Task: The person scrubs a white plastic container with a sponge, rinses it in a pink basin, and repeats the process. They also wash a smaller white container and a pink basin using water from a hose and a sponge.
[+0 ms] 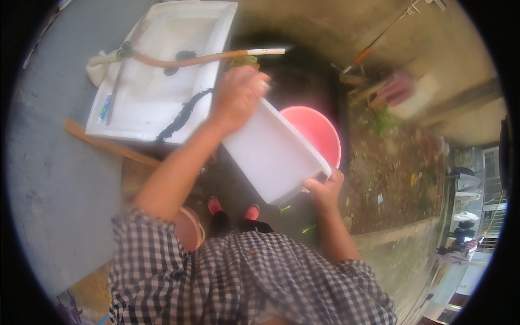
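Observation:
Both my hands are on a white rectangular plastic bin [270,152], tilted in front of me. My left hand [241,95] is closed at its far end, beside the sink; a small pale, blurred bit shows at the fingers, and I cannot tell what it is. My right hand [327,187] grips the near right corner, thumb on the outside. Partly hidden behind the bin is a pink plastic basin [315,126], lower down. To the left, the white sink [162,109] has a dark smeared crack across its front part. An orange-brown hose [183,63] with a white end stretches over it.
A wooden strip [109,142] juts out under the sink beside a grey wall [61,162]. Near my left elbow is a reddish-brown bucket [189,229]. On the right lies a littered dirt bed [390,183] with a concrete edge [398,231]. An orange-handled tool [361,55] leans farther back.

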A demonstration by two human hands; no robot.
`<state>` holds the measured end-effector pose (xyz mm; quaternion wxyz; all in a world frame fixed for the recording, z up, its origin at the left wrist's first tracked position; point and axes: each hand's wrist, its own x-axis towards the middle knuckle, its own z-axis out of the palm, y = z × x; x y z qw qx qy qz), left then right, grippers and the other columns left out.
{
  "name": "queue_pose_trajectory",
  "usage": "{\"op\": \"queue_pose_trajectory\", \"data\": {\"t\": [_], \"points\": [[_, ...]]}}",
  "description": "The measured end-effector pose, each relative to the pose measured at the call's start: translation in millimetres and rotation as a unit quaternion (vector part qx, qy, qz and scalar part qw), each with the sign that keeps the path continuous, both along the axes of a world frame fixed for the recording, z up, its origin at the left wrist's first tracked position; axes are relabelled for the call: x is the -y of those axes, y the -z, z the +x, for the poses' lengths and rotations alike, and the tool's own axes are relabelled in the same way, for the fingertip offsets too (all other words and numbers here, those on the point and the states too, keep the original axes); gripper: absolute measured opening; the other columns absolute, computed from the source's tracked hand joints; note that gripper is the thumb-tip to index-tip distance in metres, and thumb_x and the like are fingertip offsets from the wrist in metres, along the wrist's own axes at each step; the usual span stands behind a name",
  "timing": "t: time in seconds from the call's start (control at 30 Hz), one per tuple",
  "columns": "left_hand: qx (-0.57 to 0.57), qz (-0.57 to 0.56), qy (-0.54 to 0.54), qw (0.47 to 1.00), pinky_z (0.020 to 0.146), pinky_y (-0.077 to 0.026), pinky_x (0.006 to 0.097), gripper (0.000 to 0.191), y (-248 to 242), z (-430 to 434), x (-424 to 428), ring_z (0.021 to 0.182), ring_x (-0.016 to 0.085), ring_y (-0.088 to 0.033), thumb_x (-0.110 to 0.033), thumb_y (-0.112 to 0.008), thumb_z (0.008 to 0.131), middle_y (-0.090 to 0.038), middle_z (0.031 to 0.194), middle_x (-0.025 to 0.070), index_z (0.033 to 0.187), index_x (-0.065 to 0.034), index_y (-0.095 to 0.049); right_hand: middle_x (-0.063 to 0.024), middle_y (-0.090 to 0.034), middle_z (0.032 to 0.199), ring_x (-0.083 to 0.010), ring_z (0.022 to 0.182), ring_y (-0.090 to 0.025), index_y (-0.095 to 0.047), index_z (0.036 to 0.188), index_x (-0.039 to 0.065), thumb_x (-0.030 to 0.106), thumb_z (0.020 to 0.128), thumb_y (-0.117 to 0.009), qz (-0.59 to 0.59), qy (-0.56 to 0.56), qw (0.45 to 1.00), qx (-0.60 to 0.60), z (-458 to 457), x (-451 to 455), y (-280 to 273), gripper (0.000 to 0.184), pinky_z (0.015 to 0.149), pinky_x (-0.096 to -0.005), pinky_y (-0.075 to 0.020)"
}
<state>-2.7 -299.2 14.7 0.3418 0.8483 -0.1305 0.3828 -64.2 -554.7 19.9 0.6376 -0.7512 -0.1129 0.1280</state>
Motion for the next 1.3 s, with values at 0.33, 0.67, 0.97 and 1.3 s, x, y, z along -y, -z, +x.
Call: {"op": "queue_pose_trajectory", "data": {"t": [0.33,0.67,0.97,1.3], "points": [[-0.041,0.053,0.051,0.996,0.095,-0.039,0.0391,0.029,-9.7,1.1,11.5,0.107,0.029,-0.053,-0.021,-0.055,0.083,-0.057,0.106,0.0123,0.108,-0.0089,-0.06,-0.0053,-0.066,0.082,-0.0135,0.071,-0.061,-0.067,0.091,-0.002,0.028,0.061,-0.083,0.063,0.043,0.996,0.039,-2.4,22.2,9.0,0.046,0.065,-0.0264,-0.0491],[-0.284,-0.469,0.161,0.821,0.084,-0.047,0.029,0.038,-0.8,2.3,-37.6,0.097,0.017,-0.057,-0.031,-0.066,0.086,-0.06,0.105,0.0037,0.117,-0.0115,-0.056,-0.0082,-0.067,0.088,-0.0173,0.078,-0.063,-0.064,0.099,-0.006,0.042,0.062,-0.082,0.078,0.056,0.993,0.069,13.0,65.2,26.8,0.063,0.069,-0.0308,-0.0513],[-0.057,-0.215,0.175,0.959,0.073,-0.049,0.0359,0.026,-21.7,-5.7,93.7,0.08,0.025,-0.057,-0.022,-0.074,0.073,-0.059,0.083,0.0044,0.095,-0.0123,-0.063,-0.003,-0.067,0.082,-0.01,0.077,-0.061,-0.068,0.096,-0.001,0.009,0.079,-0.071,-0.143,-0.047,0.989,0.003,17.3,28.0,-12.2,0.02,0.07,-0.0267,-0.0506],[-0.044,-0.027,0.261,0.964,0.078,-0.044,0.0417,0.015,-23.6,20.7,120.2,0.089,0.031,-0.055,-0.024,-0.063,0.077,-0.06,0.089,0.0119,0.085,-0.0112,-0.065,-0.0029,-0.059,0.066,-0.0114,0.06,-0.054,-0.065,0.082,-0.002,0.019,0.08,-0.069,-0.12,0.179,0.951,0.222,-8.8,34.3,19.9,0.021,0.054,-0.027,-0.0439]]}}
